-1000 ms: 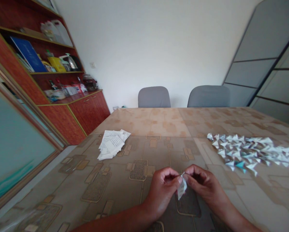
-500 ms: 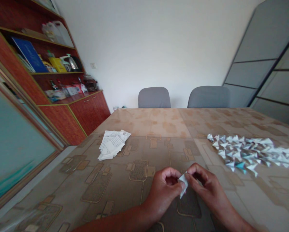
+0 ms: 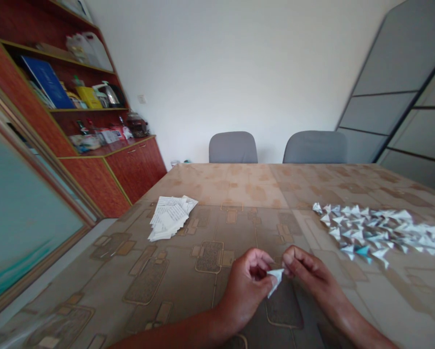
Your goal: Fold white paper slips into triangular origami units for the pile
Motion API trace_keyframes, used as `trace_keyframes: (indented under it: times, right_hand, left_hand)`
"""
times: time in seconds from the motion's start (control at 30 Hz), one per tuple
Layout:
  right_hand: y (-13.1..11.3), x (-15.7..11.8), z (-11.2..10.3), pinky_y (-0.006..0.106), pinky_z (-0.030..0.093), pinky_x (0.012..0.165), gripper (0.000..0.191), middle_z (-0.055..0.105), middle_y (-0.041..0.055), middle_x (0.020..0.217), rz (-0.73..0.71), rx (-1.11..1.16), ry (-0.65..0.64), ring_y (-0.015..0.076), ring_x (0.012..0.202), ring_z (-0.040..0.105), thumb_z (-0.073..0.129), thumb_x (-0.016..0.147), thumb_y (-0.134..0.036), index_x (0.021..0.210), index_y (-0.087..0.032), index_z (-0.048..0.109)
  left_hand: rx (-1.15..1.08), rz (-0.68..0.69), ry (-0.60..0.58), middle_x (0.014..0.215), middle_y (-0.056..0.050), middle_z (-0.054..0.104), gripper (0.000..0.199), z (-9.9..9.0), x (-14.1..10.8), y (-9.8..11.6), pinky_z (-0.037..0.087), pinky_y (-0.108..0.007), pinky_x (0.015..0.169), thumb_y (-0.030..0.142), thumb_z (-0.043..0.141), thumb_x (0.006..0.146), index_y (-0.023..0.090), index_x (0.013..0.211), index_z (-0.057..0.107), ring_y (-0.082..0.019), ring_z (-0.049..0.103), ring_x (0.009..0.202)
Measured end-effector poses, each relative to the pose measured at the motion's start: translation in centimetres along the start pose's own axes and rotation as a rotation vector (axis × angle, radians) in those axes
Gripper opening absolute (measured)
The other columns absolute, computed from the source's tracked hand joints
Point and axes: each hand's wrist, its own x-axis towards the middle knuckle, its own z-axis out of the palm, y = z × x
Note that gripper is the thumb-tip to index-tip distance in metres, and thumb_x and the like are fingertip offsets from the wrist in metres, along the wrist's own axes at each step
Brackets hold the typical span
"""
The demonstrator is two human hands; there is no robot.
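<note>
My left hand (image 3: 248, 276) pinches a small folded paper triangle (image 3: 275, 280) between thumb and fingers, low over the table. My right hand (image 3: 306, 271) is closed in a pinch at the triangle's upper right corner; its fingertips meet the paper there. On the right of the table lie several rows of small folded paper pieces (image 3: 377, 230), mostly white, one of them teal. To the left rests a fanned stack of printed paper slips (image 3: 170, 218).
A patterned cloth covers the table (image 3: 232, 189). Two grey chairs (image 3: 233, 148) stand at its far edge. A red-brown cabinet (image 3: 130, 167) with bottles, a kettle and a blue folder is at the left, and grey sliding panels (image 3: 388, 72) at the right.
The folded paper has turned so that its upper edge lies flatter and points right. My right fingers have shifted slightly right, to its corner. The left hand stays nearly in place.
</note>
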Motion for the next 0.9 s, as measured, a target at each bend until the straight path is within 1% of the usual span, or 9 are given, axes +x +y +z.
trace_keyframes:
  times: [0.07, 0.13, 0.2, 0.3, 0.43, 0.5, 0.67, 0.77, 0.9]
  right_hand:
    - [-0.2, 0.0, -0.2, 0.024, 0.039, 0.053, 0.044, 0.049, -0.0023, 0.059, -0.027, -0.025, 0.001, 0.014, 0.057, 0.047, 0.054, 0.085, -0.06, 0.067, -0.02, 0.055]
    - [-0.1, 0.0, -0.2, 0.025, 0.042, 0.056, 0.038, 0.055, -0.0008, 0.064, -0.067, -0.061, -0.026, 0.0153, 0.061, 0.052, 0.057, 0.085, -0.055, 0.072, -0.02, 0.06]
    - [0.2, -0.2, 0.0, 0.025, 0.044, 0.058, 0.034, 0.059, 0.0003, 0.065, -0.104, -0.102, -0.044, 0.0159, 0.062, 0.055, 0.062, 0.083, -0.051, 0.071, -0.019, 0.062]
    - [0.5, -0.3, 0.3, 0.025, 0.045, 0.058, 0.032, 0.06, 0.0003, 0.063, -0.123, -0.124, 0.006, 0.0159, 0.06, 0.056, 0.061, 0.084, -0.047, 0.068, -0.019, 0.06]
    - [0.4, -0.4, 0.5, 0.025, 0.047, 0.057, 0.033, 0.061, 0.0004, 0.062, -0.136, -0.082, 0.048, 0.0161, 0.06, 0.058, 0.06, 0.086, -0.047, 0.068, -0.02, 0.059]
    - [0.4, -0.5, 0.5, 0.025, 0.046, 0.057, 0.032, 0.061, 0.0001, 0.062, -0.142, -0.069, 0.056, 0.0159, 0.059, 0.058, 0.06, 0.086, -0.046, 0.067, -0.02, 0.058]
    - [0.8, -0.4, 0.4, 0.025, 0.045, 0.057, 0.033, 0.059, -0.0002, 0.062, -0.108, -0.053, 0.066, 0.0156, 0.06, 0.056, 0.06, 0.085, -0.047, 0.067, -0.02, 0.057]
    - [1.0, -0.1, 0.1, 0.026, 0.045, 0.057, 0.036, 0.057, -0.0005, 0.062, -0.058, -0.009, 0.053, 0.0156, 0.06, 0.054, 0.062, 0.083, -0.051, 0.067, -0.019, 0.057]
    - [0.7, 0.3, -0.7, 0.026, 0.044, 0.057, 0.043, 0.055, -0.0009, 0.06, 0.027, 0.045, -0.017, 0.0151, 0.058, 0.052, 0.06, 0.082, -0.058, 0.064, -0.019, 0.056]
  left_hand:
    - [-0.002, -0.002, -0.001, 0.068, 0.003, 0.055, 0.02, -0.1, 0.1, 0.0, 0.04, -0.021, 0.056, 0.016, 0.068, 0.066, 0.017, 0.083, 0.056, -0.011, 0.052, 0.06]
    - [0.001, 0.001, -0.004, 0.069, 0.003, 0.056, 0.022, -0.2, 0.1, -0.1, 0.04, -0.021, 0.056, 0.019, 0.069, 0.068, 0.017, 0.085, 0.056, -0.011, 0.052, 0.06]
    - [0.005, 0.013, -0.013, 0.069, 0.002, 0.057, 0.023, -0.1, 0.1, -0.1, 0.04, -0.021, 0.056, 0.021, 0.07, 0.069, 0.016, 0.086, 0.056, -0.011, 0.053, 0.06]
    - [-0.043, 0.01, -0.021, 0.074, -0.001, 0.06, 0.028, -0.1, 0.0, -0.2, 0.043, -0.023, 0.058, 0.027, 0.074, 0.069, 0.016, 0.088, 0.056, -0.012, 0.057, 0.064]
    - [-0.191, -0.123, -0.083, 0.075, -0.003, 0.063, 0.041, 0.0, 0.0, -0.3, 0.045, -0.024, 0.057, 0.045, 0.077, 0.067, 0.014, 0.085, 0.058, -0.013, 0.062, 0.059]
    - [-0.205, -0.178, -0.091, 0.071, -0.003, 0.065, 0.042, 0.0, 0.0, -0.2, 0.044, -0.023, 0.055, 0.046, 0.079, 0.064, 0.012, 0.08, 0.06, -0.012, 0.062, 0.055]
    - [-0.163, -0.229, -0.027, 0.066, -0.005, 0.068, 0.036, 0.1, -0.1, 0.5, 0.041, -0.021, 0.048, 0.043, 0.076, 0.064, 0.011, 0.07, 0.061, -0.011, 0.06, 0.048]
    - [-0.156, -0.214, -0.037, 0.065, -0.006, 0.069, 0.034, 0.0, 0.0, 0.6, 0.04, -0.021, 0.047, 0.041, 0.075, 0.064, 0.011, 0.068, 0.059, -0.011, 0.061, 0.046]
    - [-0.16, -0.216, -0.056, 0.064, -0.005, 0.069, 0.033, -0.3, 0.2, 0.5, 0.04, -0.021, 0.046, 0.04, 0.075, 0.064, 0.013, 0.068, 0.056, -0.012, 0.061, 0.045]
